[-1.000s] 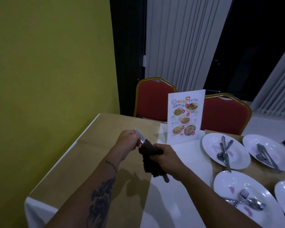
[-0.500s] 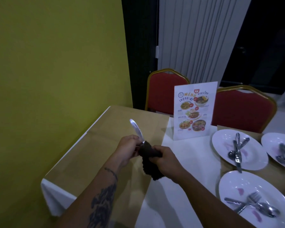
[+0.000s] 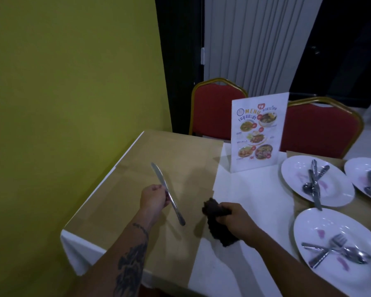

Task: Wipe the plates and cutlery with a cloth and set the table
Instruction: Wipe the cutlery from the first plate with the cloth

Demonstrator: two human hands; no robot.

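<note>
My left hand (image 3: 153, 198) grips a silver table knife (image 3: 167, 192) near its middle, blade pointing up and away, over the brown paper mat (image 3: 159, 159). My right hand (image 3: 236, 219) is closed on a bunched dark cloth (image 3: 217, 224), a short way right of the knife and apart from it. Three white plates lie at the right: a near plate (image 3: 321, 275) with a fork, spoon and knife, a middle plate (image 3: 334, 189) with cutlery, and a far-right plate (image 3: 356, 170) cut off by the frame edge.
A standing menu card (image 3: 258, 133) is on the white tablecloth (image 3: 251, 189) behind my hands. Two red chairs with gold frames (image 3: 214, 108) stand at the far side. A yellow-green wall (image 3: 73, 103) runs along the table's left edge.
The knife has been drawn out of the cloth. My hands have parted, left hand moving left with the knife, right hand staying with the cloth. The view has shifted.
</note>
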